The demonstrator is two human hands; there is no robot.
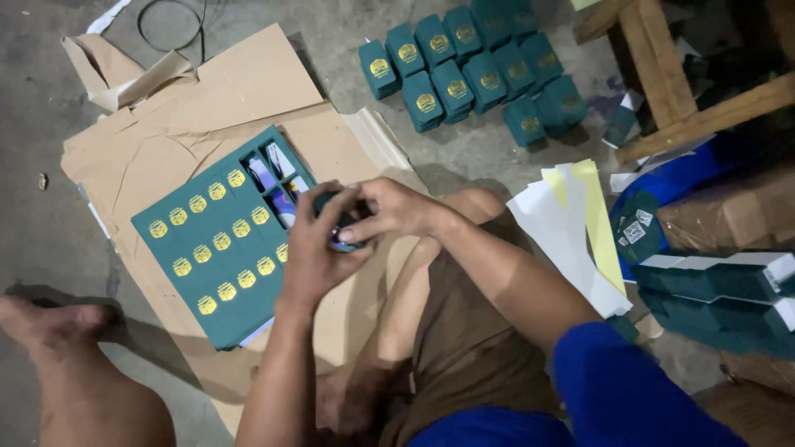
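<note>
I held a small dark green box point(341, 225) between both my hands, mostly hidden by my fingers, with a colourful patch showing at its lower edge. It hung just beside the right edge of the green sheet of gold-emblem boxes point(217, 248), over brown cardboard point(178, 141).

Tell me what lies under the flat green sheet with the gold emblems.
The green sheet rests on flattened brown cardboard spread over the concrete floor. A white edge peeks out at its lower corner; the rest underneath is covered.
</note>
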